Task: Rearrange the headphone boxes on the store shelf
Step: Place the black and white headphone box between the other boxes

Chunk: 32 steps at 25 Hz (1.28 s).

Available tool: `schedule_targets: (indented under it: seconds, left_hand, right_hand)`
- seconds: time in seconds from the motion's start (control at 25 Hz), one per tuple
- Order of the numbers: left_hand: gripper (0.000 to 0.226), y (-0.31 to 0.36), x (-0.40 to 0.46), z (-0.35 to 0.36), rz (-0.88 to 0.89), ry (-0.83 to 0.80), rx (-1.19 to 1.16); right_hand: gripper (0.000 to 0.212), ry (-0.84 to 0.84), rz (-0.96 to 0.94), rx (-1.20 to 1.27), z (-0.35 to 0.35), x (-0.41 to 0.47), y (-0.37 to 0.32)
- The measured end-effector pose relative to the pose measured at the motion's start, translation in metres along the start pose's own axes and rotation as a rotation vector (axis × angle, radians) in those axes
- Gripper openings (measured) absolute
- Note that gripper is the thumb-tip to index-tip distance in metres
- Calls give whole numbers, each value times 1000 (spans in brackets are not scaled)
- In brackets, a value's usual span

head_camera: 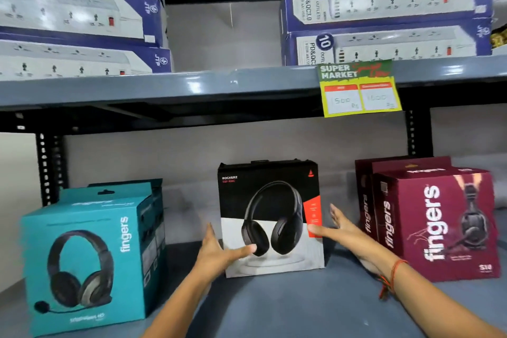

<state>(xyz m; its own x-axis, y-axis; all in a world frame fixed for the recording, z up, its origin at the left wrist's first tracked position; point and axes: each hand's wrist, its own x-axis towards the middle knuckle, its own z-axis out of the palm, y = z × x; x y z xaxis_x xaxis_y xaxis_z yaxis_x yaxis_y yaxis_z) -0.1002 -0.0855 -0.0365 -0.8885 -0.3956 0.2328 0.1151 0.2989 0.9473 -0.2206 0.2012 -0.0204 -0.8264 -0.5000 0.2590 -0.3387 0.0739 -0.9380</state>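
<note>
A black-and-white Rockerz headphone box (270,200) stands upright in the middle of the lower grey shelf (274,307). My left hand (219,251) is at its lower left edge, fingers straight along the side and thumb lying on the front face. My right hand (343,230) is at its right edge, palm facing the box, fingers spread, thumb touching the red corner patch. A teal fingers headset box (82,255) stands to the left. A maroon fingers box (439,222) stands to the right, with another maroon box (365,200) behind it.
The upper shelf edge (164,88) carries a yellow-green price tag (359,88). Blue-and-white power strip boxes are stacked above on the left (76,14) and right (384,0). Black perforated uprights (48,167) frame the bay.
</note>
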Motion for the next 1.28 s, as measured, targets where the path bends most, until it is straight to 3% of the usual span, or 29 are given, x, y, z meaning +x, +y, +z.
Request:
schedule_targets:
  seconds: [0.12, 0.2, 0.28, 0.6, 0.76, 1.08, 1.2, 1.28]
  left_hand:
    - [113, -11, 16, 0, -21, -94, -25]
    - [94, -14, 24, 0, 0, -151, -35]
    - [99, -16, 32, 0, 9, -182, -24]
    - [93, -20, 29, -1, 4, -116, 18]
    - [96, -17, 16, -1, 10, -119, 11]
    - [89, -10, -12, 0, 6, -156, 1]
    - [92, -1, -22, 3, 3, -159, -49]
    - [96, 12, -35, 8, 54, -37, -59]
  right_hand:
    - [134, -134, 62, 18, -4, 22, 14]
    - [102, -199, 49, 14, 1, 27, 14]
    - [85, -221, 23, -11, 6, 32, 14]
    - [81, -153, -27, -120, 15, 30, 13]
    - [64, -138, -1, -136, 16, 16, 8]
    - [70, -126, 2, -146, 13, -18, 0]
    - [101, -71, -3, -128, 17, -22, -3]
    - [120, 155, -62, -141, 27, -24, -9]
